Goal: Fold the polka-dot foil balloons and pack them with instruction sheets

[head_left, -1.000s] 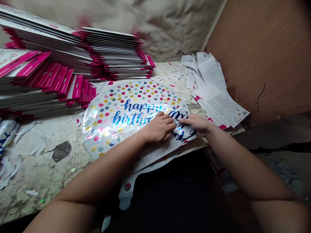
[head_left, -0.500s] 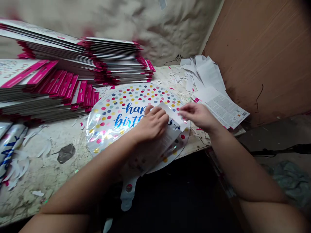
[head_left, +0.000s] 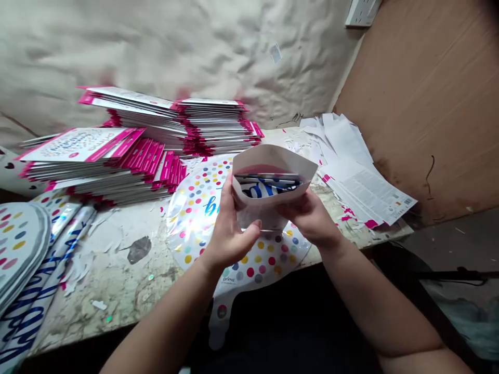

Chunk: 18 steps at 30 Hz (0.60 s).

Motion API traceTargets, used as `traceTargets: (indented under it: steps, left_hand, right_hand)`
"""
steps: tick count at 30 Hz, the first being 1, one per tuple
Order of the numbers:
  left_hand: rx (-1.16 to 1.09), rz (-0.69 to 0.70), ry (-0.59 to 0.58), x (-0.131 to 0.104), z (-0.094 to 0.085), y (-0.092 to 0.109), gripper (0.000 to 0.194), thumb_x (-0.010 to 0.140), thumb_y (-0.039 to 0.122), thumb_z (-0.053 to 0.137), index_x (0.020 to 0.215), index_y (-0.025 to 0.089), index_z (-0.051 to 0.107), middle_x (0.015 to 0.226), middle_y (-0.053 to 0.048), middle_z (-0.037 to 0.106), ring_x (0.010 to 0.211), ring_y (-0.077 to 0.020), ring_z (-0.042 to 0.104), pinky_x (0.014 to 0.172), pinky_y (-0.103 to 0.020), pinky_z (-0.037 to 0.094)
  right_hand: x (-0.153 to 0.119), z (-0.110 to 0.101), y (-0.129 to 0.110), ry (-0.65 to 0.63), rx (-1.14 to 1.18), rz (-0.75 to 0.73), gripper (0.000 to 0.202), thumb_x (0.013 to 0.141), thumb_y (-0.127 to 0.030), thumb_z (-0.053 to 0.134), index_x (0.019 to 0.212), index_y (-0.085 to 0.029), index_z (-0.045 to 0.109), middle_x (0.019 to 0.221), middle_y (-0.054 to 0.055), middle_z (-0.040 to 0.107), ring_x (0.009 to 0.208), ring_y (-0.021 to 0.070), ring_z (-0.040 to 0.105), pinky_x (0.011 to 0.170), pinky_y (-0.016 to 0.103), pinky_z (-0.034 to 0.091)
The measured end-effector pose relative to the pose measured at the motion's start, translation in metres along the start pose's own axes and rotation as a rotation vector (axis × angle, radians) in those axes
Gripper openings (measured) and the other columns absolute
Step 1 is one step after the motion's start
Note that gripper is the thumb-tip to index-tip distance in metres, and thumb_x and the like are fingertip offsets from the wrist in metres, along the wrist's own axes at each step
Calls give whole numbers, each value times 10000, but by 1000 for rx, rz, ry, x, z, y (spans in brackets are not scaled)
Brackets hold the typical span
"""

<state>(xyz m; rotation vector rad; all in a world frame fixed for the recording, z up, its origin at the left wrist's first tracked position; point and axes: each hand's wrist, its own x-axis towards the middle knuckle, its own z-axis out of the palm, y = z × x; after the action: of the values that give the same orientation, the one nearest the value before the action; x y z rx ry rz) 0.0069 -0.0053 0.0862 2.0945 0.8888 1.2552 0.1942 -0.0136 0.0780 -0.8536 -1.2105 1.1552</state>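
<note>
Between my two hands is a white paper envelope [head_left: 275, 156], its mouth bowed wide toward me. A folded foil balloon [head_left: 268, 188] with blue lettering lies inside it. My left hand [head_left: 234, 228] grips the envelope's left side, thumb across the near face. On the right side my right hand [head_left: 312, 215] holds it, with its fingers partly hidden behind the paper. Beneath both hands a flat, clear-edged foil balloon [head_left: 191, 208] with coloured dots and blue script lies on the table, its tail hanging over the front edge.
Stacks of pink-edged printed packets [head_left: 144, 161] stand at the back left. Loose printed paper sleeves [head_left: 366, 182] lie at the right by the brown board [head_left: 436, 104]. More dotted balloons [head_left: 19, 244] and rolled foil [head_left: 50, 270] are at the far left. Paper scraps litter the table [head_left: 125, 285].
The envelope was lying low over the dotted balloon; now it is raised, turned and held with its mouth spread. My right hand has come in onto its side. The view has shifted left.
</note>
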Motion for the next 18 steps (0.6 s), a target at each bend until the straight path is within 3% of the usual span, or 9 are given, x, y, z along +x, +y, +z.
traceTargets:
  steps: [3,7,11,14,18]
  left_hand:
    - [-57,-40,60,-6,2,-1,799,812,396,537,1424,238,47,1405,-145,306,1311,-306,286,1035,-479,320]
    - [-110,-87,157,-11,-2,3,786,785,324,588,1411,263,117,1396,-128,315,1302,-298,301,1036,-478,327]
    - [-12,-68,196,-11,-2,15,753,800,280,586,1398,279,128,1358,-127,346,1302,-292,300,1023,-481,345]
    - [18,-24,303,-9,-2,21,750,806,246,589,1386,300,117,1356,-115,337,1301,-287,298,1023,-483,346]
    - [-26,-63,223,-10,3,15,642,801,255,601,1323,298,231,1242,-87,438,1165,-251,455,924,-418,458]
  right_hand:
    - [-1,6,5,-76,2,-15,449,681,-252,734,1074,-224,519,1147,57,618,1092,215,557,953,389,445]
    - [-4,8,-6,-136,-90,10,551,667,-278,749,1151,-246,485,1170,64,603,1112,244,542,929,406,468]
    - [-8,13,-22,-97,-85,6,434,717,-271,707,1107,-251,516,1128,52,620,1082,240,563,937,409,466]
    - [-8,17,-26,-56,-106,15,362,743,-295,682,1069,-261,528,1070,49,642,1036,246,586,889,416,495]
    - [-4,19,-7,-30,-74,-18,412,697,-266,725,1052,-260,516,1097,42,621,1076,227,562,929,398,469]
